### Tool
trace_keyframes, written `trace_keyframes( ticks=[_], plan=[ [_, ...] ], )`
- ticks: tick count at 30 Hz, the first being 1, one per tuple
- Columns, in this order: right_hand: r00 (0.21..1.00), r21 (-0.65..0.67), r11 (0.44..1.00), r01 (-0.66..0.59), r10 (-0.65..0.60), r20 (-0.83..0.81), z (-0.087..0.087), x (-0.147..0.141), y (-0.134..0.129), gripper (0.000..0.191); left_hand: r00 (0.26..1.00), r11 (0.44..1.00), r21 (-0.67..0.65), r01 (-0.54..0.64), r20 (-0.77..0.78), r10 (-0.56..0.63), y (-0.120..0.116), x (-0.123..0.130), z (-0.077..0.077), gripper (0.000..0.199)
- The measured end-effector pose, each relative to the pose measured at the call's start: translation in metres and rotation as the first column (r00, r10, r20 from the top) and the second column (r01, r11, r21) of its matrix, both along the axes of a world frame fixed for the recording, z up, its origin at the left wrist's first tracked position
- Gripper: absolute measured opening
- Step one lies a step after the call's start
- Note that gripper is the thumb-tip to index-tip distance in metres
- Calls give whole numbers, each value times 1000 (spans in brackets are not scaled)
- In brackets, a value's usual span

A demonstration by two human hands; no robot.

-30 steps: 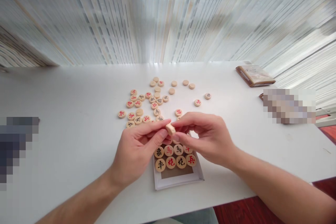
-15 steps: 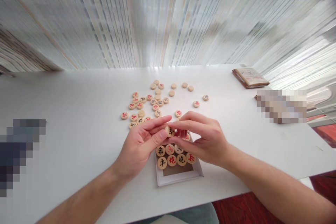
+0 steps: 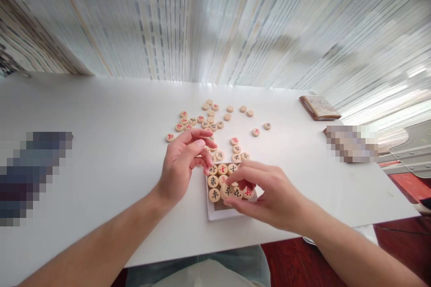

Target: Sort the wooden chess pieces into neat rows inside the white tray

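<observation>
My right hand pinches a round wooden Chinese chess piece with a black character between thumb and fingers. The piece is over the lower rows of a shallow white box. Inside the box, rows of similar pieces with red and black characters lie face up, such as a black-marked piece at the lower left. My left hand hovers at the box's upper left, fingers loosely bent and apart, with nothing visible in it. It hides some loose pieces behind it. My right hand covers part of the box's right side.
Loose chess pieces lie scattered on the white table beyond the box, some face up, some showing blank sides, like this blank piece. A brown-edged box lies at the far right, near a blurred-out object. A striped curtain hangs behind.
My right hand has taken the chess piece from between both hands and lowered it over the box. My left hand has let go and drawn back to the left. The camera view has shifted.
</observation>
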State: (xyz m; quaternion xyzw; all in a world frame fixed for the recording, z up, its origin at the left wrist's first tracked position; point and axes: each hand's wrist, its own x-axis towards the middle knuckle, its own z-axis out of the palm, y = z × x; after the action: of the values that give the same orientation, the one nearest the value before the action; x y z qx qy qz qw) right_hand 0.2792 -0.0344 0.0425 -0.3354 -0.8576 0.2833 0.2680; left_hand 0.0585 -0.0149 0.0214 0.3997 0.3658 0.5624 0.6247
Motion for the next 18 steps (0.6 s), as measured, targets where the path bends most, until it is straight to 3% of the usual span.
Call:
trace_keyframes(
  ticks=[6, 18],
  plan=[
    [991, 5, 999, -54, 53, 121, -20, -5, -30, 6, 1000, 999, 37, 18, -11, -17, -1, 3, -3, 21],
    [992, 62, 997, -39, 31, 122, -28, -1, -33, 13, 999, 999, 48, 25, -23, -24, -2, 3, -1, 21]
  ],
)
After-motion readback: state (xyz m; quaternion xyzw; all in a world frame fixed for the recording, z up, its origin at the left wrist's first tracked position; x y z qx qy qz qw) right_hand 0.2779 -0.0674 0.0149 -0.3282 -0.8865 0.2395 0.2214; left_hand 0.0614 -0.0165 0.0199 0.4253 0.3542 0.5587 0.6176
